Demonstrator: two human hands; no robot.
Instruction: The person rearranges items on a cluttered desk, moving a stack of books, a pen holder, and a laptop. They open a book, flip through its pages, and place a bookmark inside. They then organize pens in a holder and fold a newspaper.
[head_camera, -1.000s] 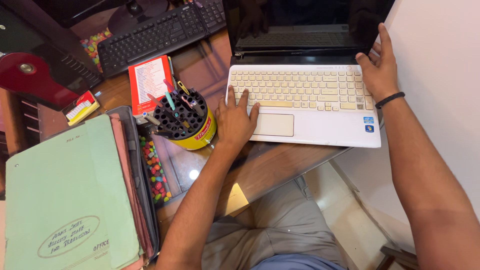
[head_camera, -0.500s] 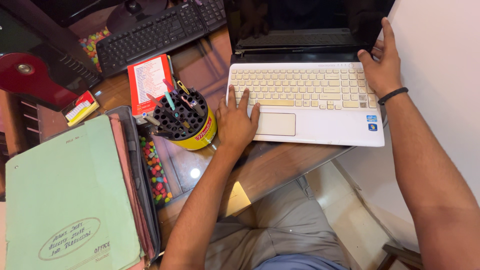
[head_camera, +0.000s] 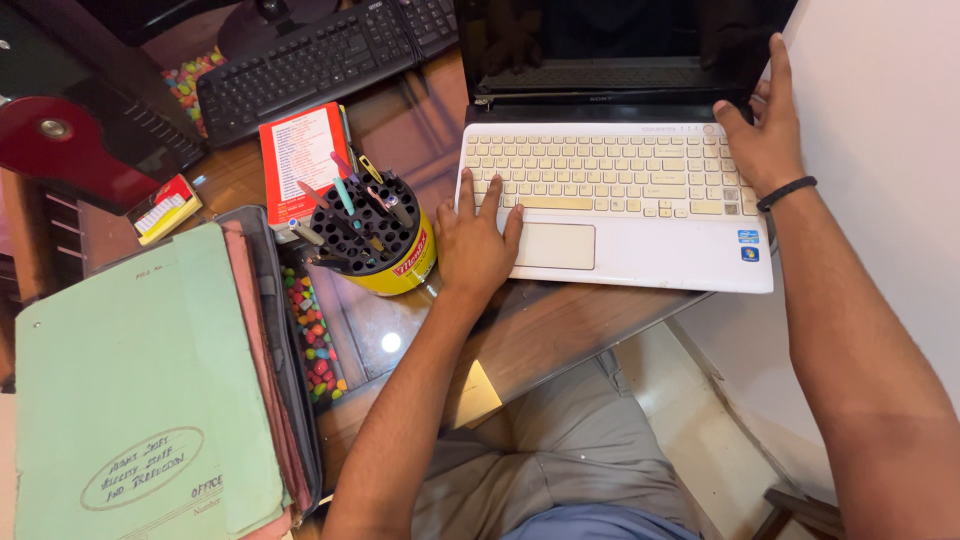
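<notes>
Laptop under both hands

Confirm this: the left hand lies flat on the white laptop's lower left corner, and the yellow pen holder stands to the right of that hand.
Not quite. The head view shows the yellow pen holder to the left of the left hand, not the right. The hand does lie flat on the white laptop, at its lower left corner.

Bare forearms, a black wristband on the right wrist, grey trousers.
</notes>
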